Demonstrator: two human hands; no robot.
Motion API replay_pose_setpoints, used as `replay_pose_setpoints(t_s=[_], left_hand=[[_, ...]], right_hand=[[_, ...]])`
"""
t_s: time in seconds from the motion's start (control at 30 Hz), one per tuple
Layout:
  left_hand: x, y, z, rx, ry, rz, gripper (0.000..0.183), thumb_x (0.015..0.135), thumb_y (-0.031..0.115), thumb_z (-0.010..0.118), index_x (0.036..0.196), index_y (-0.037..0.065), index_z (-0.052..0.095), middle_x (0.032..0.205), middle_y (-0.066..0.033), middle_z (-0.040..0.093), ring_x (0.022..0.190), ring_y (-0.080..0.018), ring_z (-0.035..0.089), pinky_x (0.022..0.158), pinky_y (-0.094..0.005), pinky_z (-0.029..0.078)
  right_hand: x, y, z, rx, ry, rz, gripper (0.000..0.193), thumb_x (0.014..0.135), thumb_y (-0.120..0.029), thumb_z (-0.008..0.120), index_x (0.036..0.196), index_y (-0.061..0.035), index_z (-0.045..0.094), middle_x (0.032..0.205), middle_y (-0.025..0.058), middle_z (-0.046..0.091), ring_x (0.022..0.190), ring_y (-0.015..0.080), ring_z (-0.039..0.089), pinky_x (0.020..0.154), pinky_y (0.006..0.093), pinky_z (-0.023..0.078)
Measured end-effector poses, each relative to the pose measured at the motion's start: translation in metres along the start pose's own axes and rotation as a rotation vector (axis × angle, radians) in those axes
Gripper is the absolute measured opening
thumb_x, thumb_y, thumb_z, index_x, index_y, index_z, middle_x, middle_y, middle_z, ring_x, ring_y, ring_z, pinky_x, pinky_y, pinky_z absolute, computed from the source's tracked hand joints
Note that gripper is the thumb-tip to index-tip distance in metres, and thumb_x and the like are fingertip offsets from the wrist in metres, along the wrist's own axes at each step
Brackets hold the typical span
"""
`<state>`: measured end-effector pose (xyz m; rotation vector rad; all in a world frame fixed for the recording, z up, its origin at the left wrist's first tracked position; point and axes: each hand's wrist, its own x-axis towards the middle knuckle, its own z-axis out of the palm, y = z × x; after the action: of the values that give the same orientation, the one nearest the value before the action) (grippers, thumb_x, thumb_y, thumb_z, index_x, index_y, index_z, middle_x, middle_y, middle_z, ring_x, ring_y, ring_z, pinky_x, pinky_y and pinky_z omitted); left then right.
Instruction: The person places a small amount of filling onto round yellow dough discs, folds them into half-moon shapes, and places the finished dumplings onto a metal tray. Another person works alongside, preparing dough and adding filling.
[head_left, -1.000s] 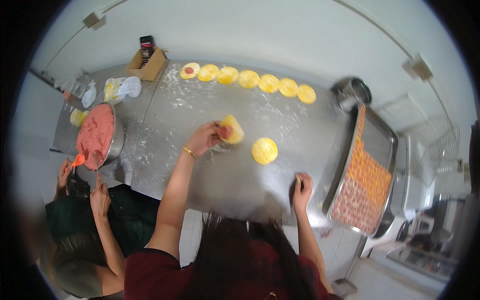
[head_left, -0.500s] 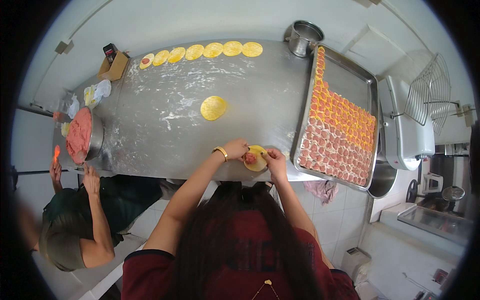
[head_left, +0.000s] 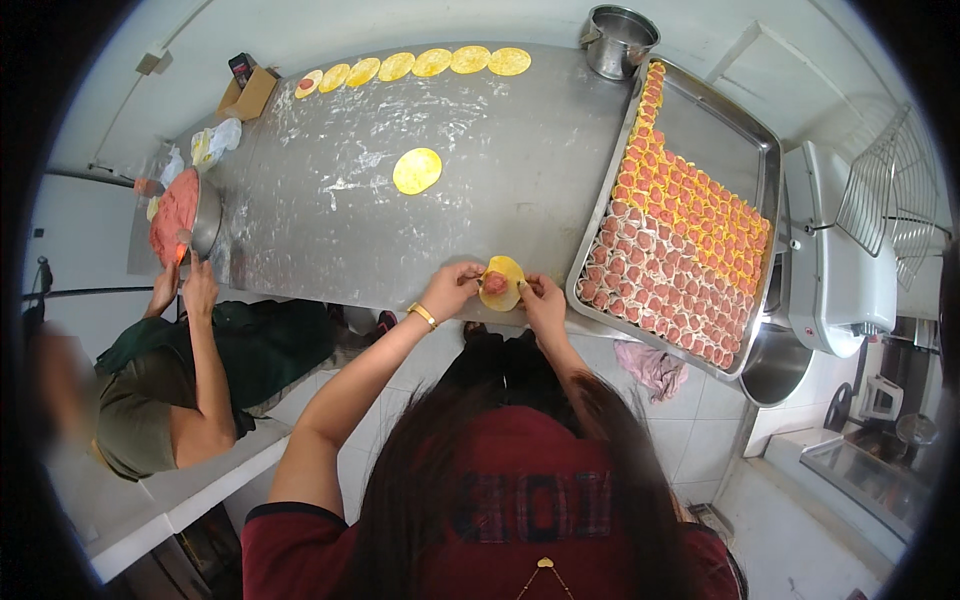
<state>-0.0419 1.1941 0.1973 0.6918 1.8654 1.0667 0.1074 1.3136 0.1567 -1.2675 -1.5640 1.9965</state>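
Between my hands, at the table's near edge, is a round yellow dough wrapper (head_left: 508, 271) with a lump of pink minced meat (head_left: 495, 284) on it. My left hand (head_left: 455, 287) pinches its left rim, and a yellow bracelet circles that wrist. On the opposite rim, the fingers of my right hand (head_left: 542, 300) are closed. A single plain wrapper (head_left: 417, 171) lies flat farther up the metal table (head_left: 330, 230). To the right, a large metal tray (head_left: 585, 240) holds rows of small meat-filled dumplings (head_left: 670, 270), some with yellow dough and some with white.
Several wrappers (head_left: 431, 62) line the far edge, the leftmost bearing meat. A metal pot (head_left: 620, 42) stands behind the tray, a white machine (head_left: 835, 245) right of it. At left, a co-worker (head_left: 165, 385) reaches to a bowl (head_left: 207, 218) of minced meat, near a cardboard box (head_left: 247, 97).
The view has tilted, so the table sits higher in the picture. The wrapper stays between my fingers, its sides drawn up a little more. The co-worker's orange-tipped tool has moved to the meat bowl.
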Motion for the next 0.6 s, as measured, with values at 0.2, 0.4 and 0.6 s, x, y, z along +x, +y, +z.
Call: replay_pose_setpoints(t_s=[0.2,0.4,0.6], left_hand=[[-0.006,0.008,0.010,-0.033,0.101,0.034,0.026,0.081,-0.002,0.055,0.106,-0.002,0.059,0.099,-0.0057,0.064,0.089,-0.0114,0.060,0.079,-0.0265,0.049],[-0.008,0.004,0.014,-0.043,0.143,0.050,0.024,0.083,-0.003,0.054,0.106,-0.002,0.059,0.098,-0.0060,0.064,0.090,-0.0122,0.060,0.080,-0.0266,0.048],[-0.005,-0.018,0.008,-0.115,0.146,0.016,0.023,0.082,-0.003,0.054,0.105,-0.002,0.060,0.098,-0.0068,0.064,0.089,-0.0127,0.060,0.080,-0.0269,0.049]], right_hand=[[-0.003,-0.014,0.004,-0.003,0.010,-0.004,0.027,0.081,-0.015,0.064,0.100,0.0030,0.060,0.086,0.0109,0.066,0.076,0.0161,0.063,0.069,0.0287,0.049],[-0.005,-0.029,0.013,-0.252,0.086,-0.120,0.039,0.071,-0.021,0.073,0.099,0.0014,0.058,0.084,0.0122,0.066,0.078,0.0210,0.064,0.071,0.0318,0.050],[-0.007,-0.031,0.018,-0.427,0.093,-0.187,0.043,0.066,-0.021,0.077,0.099,-0.0019,0.058,0.084,0.0121,0.065,0.078,0.0213,0.064,0.070,0.0324,0.049]])
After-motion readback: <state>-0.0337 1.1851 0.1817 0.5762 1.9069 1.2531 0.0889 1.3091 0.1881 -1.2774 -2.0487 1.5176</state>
